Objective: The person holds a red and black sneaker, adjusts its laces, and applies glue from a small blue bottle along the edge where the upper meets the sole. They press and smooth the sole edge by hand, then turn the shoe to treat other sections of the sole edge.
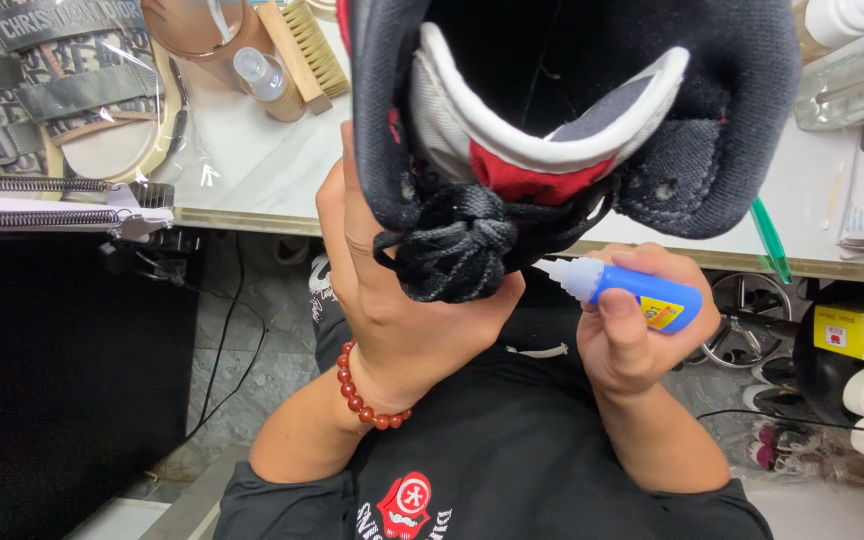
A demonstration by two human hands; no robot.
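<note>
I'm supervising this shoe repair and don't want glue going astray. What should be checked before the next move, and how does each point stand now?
1. Left hand has a firm grip on the dark sneaker: ok, fingers wrap its side, opening toward the camera.
2. Right hand controls the blue glue bottle: ok, held in the fist.
3. Nozzle uncapped: ok, the white tip is bare.
4. Nozzle aimed at the work spot: cannot tell, it points toward the knotted black laces, target hidden.
5. Laces out of the glue path: not ok, the bunched knot hangs just beside the tip.
6. Glue flowing: cannot tell.
</note>
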